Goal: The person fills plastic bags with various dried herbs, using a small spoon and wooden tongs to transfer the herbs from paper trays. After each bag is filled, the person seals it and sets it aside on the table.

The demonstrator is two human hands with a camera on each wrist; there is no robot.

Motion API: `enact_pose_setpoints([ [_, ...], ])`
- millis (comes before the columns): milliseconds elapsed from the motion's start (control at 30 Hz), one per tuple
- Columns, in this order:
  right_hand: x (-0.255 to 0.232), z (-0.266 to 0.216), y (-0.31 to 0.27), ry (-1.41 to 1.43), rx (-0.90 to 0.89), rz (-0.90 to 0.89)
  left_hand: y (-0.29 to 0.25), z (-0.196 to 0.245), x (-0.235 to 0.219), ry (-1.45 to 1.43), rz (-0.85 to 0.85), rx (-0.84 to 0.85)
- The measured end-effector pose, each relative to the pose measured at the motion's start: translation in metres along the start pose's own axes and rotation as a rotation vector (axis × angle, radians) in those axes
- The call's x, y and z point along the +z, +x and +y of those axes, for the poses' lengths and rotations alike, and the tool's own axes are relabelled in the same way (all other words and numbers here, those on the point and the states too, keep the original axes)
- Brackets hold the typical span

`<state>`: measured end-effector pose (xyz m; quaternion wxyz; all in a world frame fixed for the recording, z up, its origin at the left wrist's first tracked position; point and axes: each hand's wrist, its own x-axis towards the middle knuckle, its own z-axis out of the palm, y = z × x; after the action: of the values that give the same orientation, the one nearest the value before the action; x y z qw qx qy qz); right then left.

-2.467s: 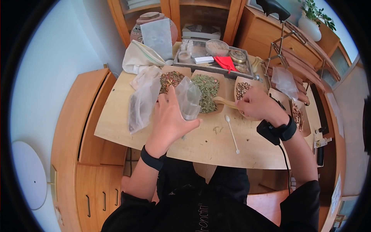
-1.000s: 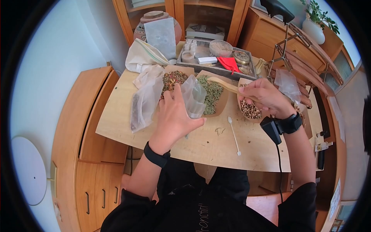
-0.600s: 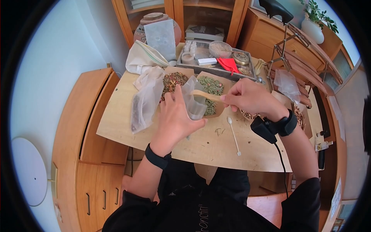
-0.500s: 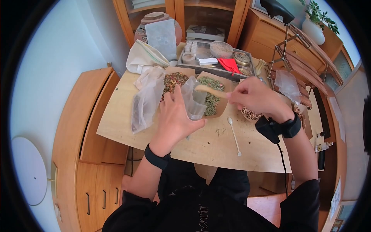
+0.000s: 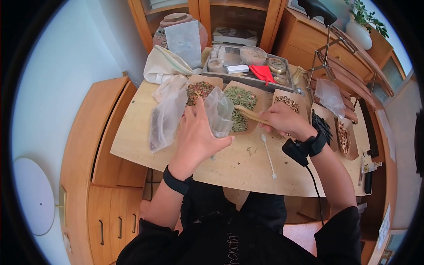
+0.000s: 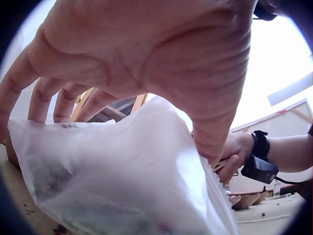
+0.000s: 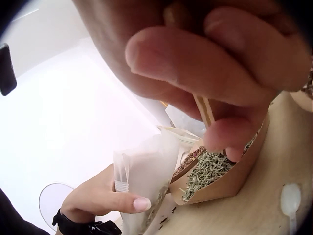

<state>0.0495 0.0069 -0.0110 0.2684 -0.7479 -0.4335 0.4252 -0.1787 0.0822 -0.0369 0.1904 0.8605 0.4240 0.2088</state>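
Note:
The left hand [image 5: 196, 141] [image 6: 142, 54] has its fingers and thumb spread around a translucent plastic bag [image 5: 218, 115] [image 6: 117, 166] [image 7: 146, 176], gripping its sides. Dark and green bits show through the bag in the left wrist view. The right hand [image 5: 289, 121] [image 7: 205, 63] pinches the handle of a wooden scoop [image 5: 249, 113] [image 7: 204, 110]. In the head view the scoop's end lies over the green dried herbs [image 5: 240, 97] [image 7: 210, 171], close to the bag's right edge. Fingers hide part of the handle.
Paper trays of reddish herbs [image 5: 199, 90], brown pieces [image 5: 287, 104], black strips [image 5: 321, 126] and bark-like pieces [image 5: 343, 137] stand on the table. A small white spoon [image 5: 268, 155] lies in front. Behind are a grey tray [image 5: 247, 81] and another plastic bag [image 5: 165, 119].
The right hand and scoop have come down toward the near side of the table, uncovering trays at the right. The left hand has kept its hold on the bag and barely moved.

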Motion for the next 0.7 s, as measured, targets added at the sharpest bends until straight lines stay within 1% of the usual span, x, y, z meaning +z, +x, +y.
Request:
enact_pose_setpoints([
  [133, 0.0068, 0.0018, 0.0056, 0.024, 0.003, 0.014, 0.0003, 0.001, 0.0003, 0.009, -0.006, -0.013],
  [200, 0.0072, 0.0009, 0.0042, -0.035, -0.034, -0.005, 0.0011, 0.0012, 0.0012, 0.01, -0.013, -0.009],
  [433, 0.0007, -0.0042, -0.0015, -0.137, -0.009, -0.017, 0.002, -0.0003, 0.0046, 0.014, 0.002, 0.011],
  [500, 0.0016, -0.0068, -0.0005, -0.172, -0.04, -0.044, 0.0024, 0.0, 0.0063, 0.024, 0.005, 0.015],
  [633, 0.0035, -0.0038, 0.0028, -0.093, -0.039, -0.062, 0.0027, 0.0, 0.0068, 0.011, 0.009, 0.026],
  [700, 0.0031, 0.0002, 0.002, -0.001, -0.098, -0.034, 0.003, -0.0004, 0.006, 0.014, 0.02, 0.032],
])
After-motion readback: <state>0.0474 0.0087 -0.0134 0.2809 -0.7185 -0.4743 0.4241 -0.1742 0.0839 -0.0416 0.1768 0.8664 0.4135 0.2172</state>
